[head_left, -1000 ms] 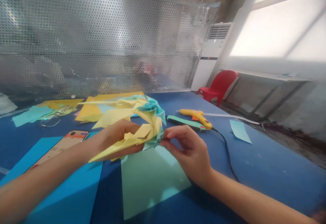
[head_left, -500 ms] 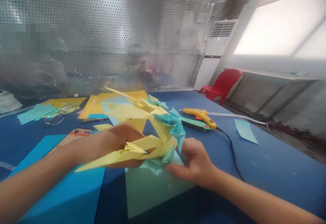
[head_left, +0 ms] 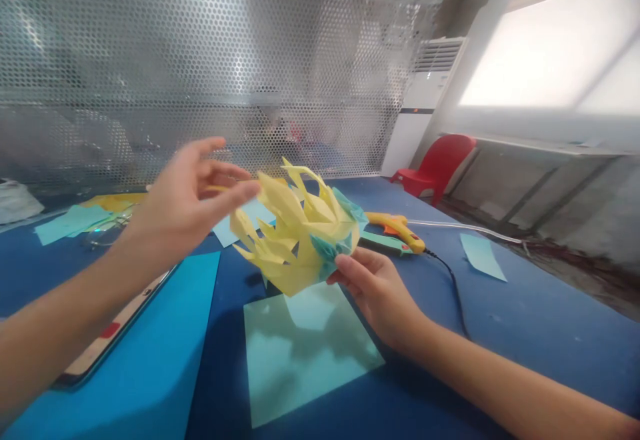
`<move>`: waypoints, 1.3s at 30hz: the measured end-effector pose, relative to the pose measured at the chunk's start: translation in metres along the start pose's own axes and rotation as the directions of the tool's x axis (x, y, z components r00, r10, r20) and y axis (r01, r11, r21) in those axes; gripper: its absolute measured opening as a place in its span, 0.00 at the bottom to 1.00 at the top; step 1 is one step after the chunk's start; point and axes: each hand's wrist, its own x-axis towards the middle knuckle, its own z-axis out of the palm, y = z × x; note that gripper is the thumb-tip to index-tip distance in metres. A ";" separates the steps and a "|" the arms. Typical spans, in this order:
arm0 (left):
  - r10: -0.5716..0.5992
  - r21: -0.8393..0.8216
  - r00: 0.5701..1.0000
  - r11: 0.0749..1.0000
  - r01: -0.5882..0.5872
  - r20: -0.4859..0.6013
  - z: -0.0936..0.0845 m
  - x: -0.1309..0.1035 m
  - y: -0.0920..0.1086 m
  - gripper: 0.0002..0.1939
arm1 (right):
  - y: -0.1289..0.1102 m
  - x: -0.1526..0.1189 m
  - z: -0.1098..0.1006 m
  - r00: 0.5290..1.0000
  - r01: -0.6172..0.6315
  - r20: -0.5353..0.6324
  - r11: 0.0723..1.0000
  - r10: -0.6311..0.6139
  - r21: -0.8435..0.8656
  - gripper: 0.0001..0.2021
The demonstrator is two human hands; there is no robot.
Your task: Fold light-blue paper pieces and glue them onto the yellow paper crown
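A yellow folded-paper crown (head_left: 300,240) with pointed tips and teal pleated pieces (head_left: 333,253) is held above the table, its points tilted to the left and up. My right hand (head_left: 385,293) pinches its lower right edge between thumb and fingers, by a teal piece. At the crown's upper left is my left hand (head_left: 190,190), raised with fingers apart and nothing in its grasp. Its thumb tip is beside one yellow point; I cannot tell whether they touch. Beneath the crown a pale green paper sheet (head_left: 305,373) lies on the blue table.
A yellow glue gun (head_left: 397,227) rests on a green-handled tool (head_left: 383,243) at right, its black cord trailing forward. A bright blue sheet (head_left: 175,333) and a phone (head_left: 115,327) lie at left. Paper scraps (head_left: 73,221) and a perforated metal screen (head_left: 200,67) are farther back.
My left hand has let go of the crown and lifted up and left, its fingers spreading. The crown has turned in my right hand, showing its yellow band and points from another side.
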 end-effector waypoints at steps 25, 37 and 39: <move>-0.259 -0.638 0.731 0.363 0.679 0.631 0.083 -0.069 -0.033 0.14 | 0.006 -0.006 0.014 0.931 -0.290 0.247 0.956 0.271 0.045 0.20; -0.374 -0.739 0.758 0.228 0.634 0.534 0.082 -0.071 -0.036 0.07 | -0.003 -0.026 0.012 0.801 0.593 0.330 0.587 -0.499 -0.551 0.09; -0.334 -0.740 0.772 0.245 0.626 0.541 0.082 -0.074 -0.031 0.05 | -0.004 -0.023 0.009 0.637 0.701 0.390 0.288 -0.665 -0.653 0.14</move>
